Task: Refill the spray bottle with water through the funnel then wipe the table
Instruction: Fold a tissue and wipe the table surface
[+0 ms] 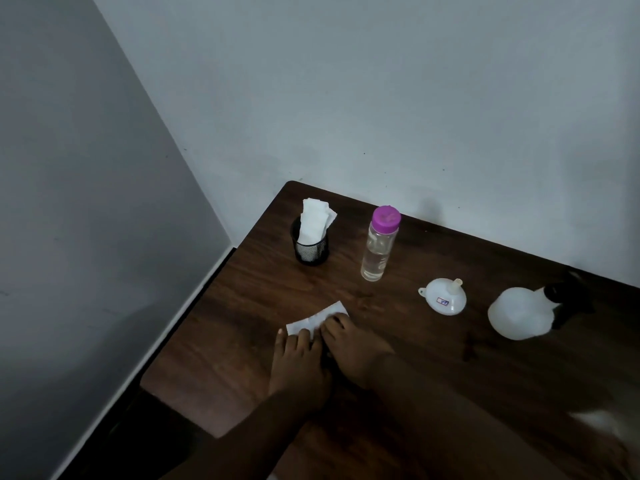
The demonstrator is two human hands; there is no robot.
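Observation:
A white tissue (pixel 317 319) lies flat on the dark wooden table (pixel 242 299). My left hand (pixel 298 365) and my right hand (pixel 353 348) both press down on its near edge with flat fingers, side by side. A clear water bottle (pixel 377 247) with a purple cap stands upright behind them, partly filled. A white funnel (pixel 445 296) lies upside down to the right, spout up. The white spray bottle (pixel 519 313) with a black trigger head sits at the far right.
A black mesh cup (pixel 310 249) holding several folded white tissues stands near the table's back left corner. Grey walls meet behind the table. The table's left edge drops to a dark floor with a white skirting line.

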